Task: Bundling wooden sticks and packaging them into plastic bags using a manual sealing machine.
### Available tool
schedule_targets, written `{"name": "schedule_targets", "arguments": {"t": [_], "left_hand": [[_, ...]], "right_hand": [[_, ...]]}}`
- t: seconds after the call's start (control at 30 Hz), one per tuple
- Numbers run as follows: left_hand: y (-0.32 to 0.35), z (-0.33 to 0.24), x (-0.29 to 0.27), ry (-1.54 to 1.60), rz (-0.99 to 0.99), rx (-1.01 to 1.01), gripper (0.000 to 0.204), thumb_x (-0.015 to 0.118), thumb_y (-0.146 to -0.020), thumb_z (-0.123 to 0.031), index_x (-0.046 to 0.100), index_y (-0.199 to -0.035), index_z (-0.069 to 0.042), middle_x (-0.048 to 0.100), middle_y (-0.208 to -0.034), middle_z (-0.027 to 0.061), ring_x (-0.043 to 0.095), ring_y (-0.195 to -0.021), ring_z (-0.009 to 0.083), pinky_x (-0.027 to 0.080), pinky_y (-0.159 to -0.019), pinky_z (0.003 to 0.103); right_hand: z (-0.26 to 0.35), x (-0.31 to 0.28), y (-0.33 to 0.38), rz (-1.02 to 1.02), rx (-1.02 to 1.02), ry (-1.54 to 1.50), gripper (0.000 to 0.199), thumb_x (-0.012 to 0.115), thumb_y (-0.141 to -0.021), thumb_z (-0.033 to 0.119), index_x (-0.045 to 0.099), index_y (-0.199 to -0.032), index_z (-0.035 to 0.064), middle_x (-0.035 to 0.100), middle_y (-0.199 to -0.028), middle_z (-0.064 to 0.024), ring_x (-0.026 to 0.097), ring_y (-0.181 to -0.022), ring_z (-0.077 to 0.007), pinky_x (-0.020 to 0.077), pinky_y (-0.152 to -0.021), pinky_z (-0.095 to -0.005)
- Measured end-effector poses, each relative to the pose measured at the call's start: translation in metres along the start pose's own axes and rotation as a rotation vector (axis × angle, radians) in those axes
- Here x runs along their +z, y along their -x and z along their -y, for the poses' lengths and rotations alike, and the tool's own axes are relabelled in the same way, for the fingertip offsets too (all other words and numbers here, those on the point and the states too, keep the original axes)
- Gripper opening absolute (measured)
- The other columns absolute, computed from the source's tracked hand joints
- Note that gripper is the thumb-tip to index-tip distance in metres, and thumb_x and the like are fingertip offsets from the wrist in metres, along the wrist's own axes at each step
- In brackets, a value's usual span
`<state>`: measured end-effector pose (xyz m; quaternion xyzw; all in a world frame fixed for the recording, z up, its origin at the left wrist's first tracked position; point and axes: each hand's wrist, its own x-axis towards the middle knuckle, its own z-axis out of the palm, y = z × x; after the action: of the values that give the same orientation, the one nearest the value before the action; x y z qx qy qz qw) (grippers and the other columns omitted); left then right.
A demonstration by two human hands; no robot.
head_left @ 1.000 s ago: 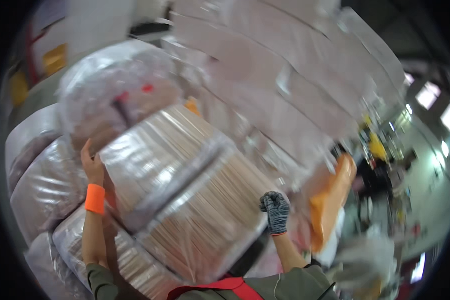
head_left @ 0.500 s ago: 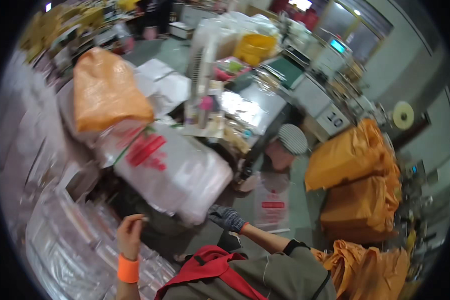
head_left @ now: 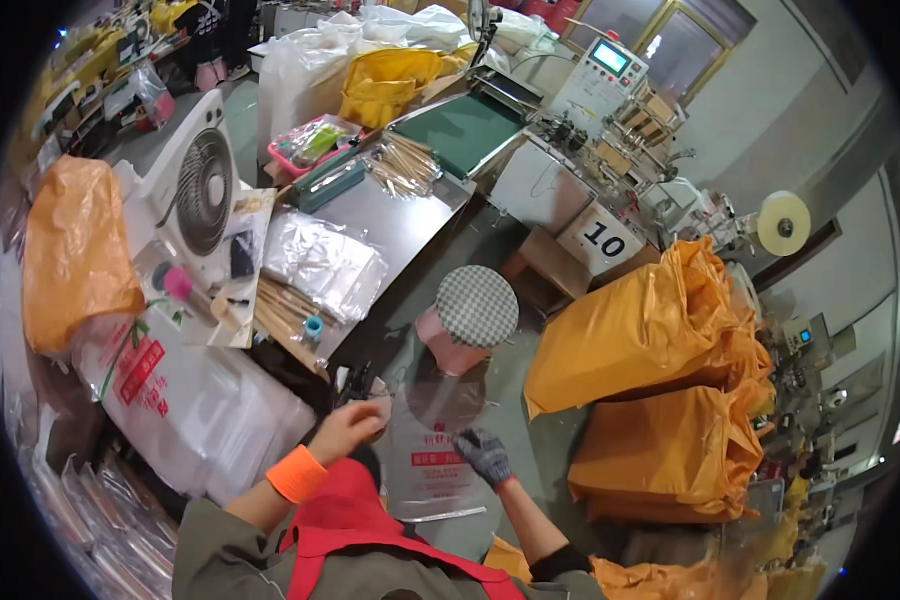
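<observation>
My bare left hand (head_left: 352, 428), with an orange wristband (head_left: 297, 474), is in front of my body. Its fingers are bent together; whether they hold anything small does not show. Beside its fingertips are a pale round piece (head_left: 381, 394) and a black object (head_left: 352, 382) at the table's near end. My right hand (head_left: 486, 457) wears a grey knitted glove, its fingers stretched out and holding nothing. It hovers over a clear plastic bag (head_left: 432, 495) with red print that lies on the floor. A round checked-top stool (head_left: 478, 305) stands just beyond.
Large orange sacks (head_left: 660, 450) are stacked at right. A wrapped white bundle (head_left: 215, 425) lies at left, near an orange sack (head_left: 78, 250). Ahead, a metal table (head_left: 410, 225) carries sticks and clear film, with a fan (head_left: 198, 185) nearby. A machine (head_left: 600, 75) stands beyond.
My view has swung to the right, so the bundle and fan sit farther left. My left hand has come inward to my body's front; my right hand now appears over the clear bag.
</observation>
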<state>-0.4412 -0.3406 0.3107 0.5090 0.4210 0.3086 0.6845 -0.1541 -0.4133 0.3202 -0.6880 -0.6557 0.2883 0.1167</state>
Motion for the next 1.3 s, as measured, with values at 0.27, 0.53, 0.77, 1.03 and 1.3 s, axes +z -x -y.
{"name": "schedule_targets", "arguments": {"t": [0.27, 0.53, 0.77, 1.03, 1.3], "left_hand": [[-0.312, -0.015, -0.081, 0.011, -0.399, -0.131, 0.037, 0.056, -0.087, -0.027, 0.051, -0.116, -0.005, 0.059, -0.101, 0.0021, 0.055, -0.089, 0.0117, 0.044, -0.070, 0.026], [-0.717, 0.116, -0.230, -0.596, -0.773, -0.240, 0.070, 0.062, -0.076, -0.047, 0.046, -0.122, 0.004, 0.054, -0.116, 0.0225, 0.052, -0.107, 0.0346, 0.040, -0.093, 0.040], [-0.810, 0.081, -0.329, -0.526, -0.758, -0.285, 0.081, 0.061, -0.075, -0.054, 0.040, -0.128, 0.003, 0.041, -0.132, 0.0217, 0.037, -0.124, 0.0321, 0.030, -0.102, 0.037], [-0.871, 0.060, -0.322, 0.170, -0.717, -0.140, 0.066, 0.062, -0.079, -0.049, 0.047, -0.121, -0.001, 0.059, -0.105, 0.0060, 0.053, -0.092, 0.0126, 0.041, -0.083, 0.028], [-0.935, 0.031, -0.274, 0.745, -0.299, 0.255, 0.057, 0.055, -0.085, -0.048, 0.049, -0.121, -0.004, 0.062, -0.097, 0.0070, 0.061, -0.079, 0.0179, 0.050, -0.068, 0.031]], "right_hand": [[-0.133, -0.070, -0.322, -0.075, 0.175, -0.249, 0.048, 0.064, -0.077, 0.038, 0.056, -0.109, 0.0038, 0.062, -0.101, -0.0172, 0.061, -0.094, -0.0271, 0.0458, -0.083, -0.0369], [-0.253, -0.036, -0.801, -0.311, -0.216, 0.265, 0.067, 0.051, -0.081, 0.048, 0.040, -0.129, 0.0026, 0.042, -0.130, -0.0214, 0.044, -0.116, -0.0319, 0.0358, -0.098, -0.0379], [-0.162, -0.006, -1.012, 0.200, -0.182, 0.235, 0.031, 0.051, -0.079, 0.022, 0.057, -0.103, 0.0028, 0.062, -0.092, -0.0212, 0.061, -0.081, -0.0355, 0.0487, -0.073, -0.0432], [-0.145, -0.009, -0.978, -0.384, -0.349, 0.200, 0.049, 0.050, -0.082, 0.018, 0.041, -0.129, 0.0058, 0.052, -0.117, -0.0208, 0.049, -0.109, -0.0347, 0.0389, -0.092, -0.0415], [-0.077, 0.002, -1.151, -0.076, -0.236, -0.058, 0.073, 0.057, -0.081, 0.046, 0.036, -0.130, -0.0028, 0.057, -0.106, -0.0269, 0.060, -0.092, -0.0354, 0.0497, -0.076, -0.0391]]}}
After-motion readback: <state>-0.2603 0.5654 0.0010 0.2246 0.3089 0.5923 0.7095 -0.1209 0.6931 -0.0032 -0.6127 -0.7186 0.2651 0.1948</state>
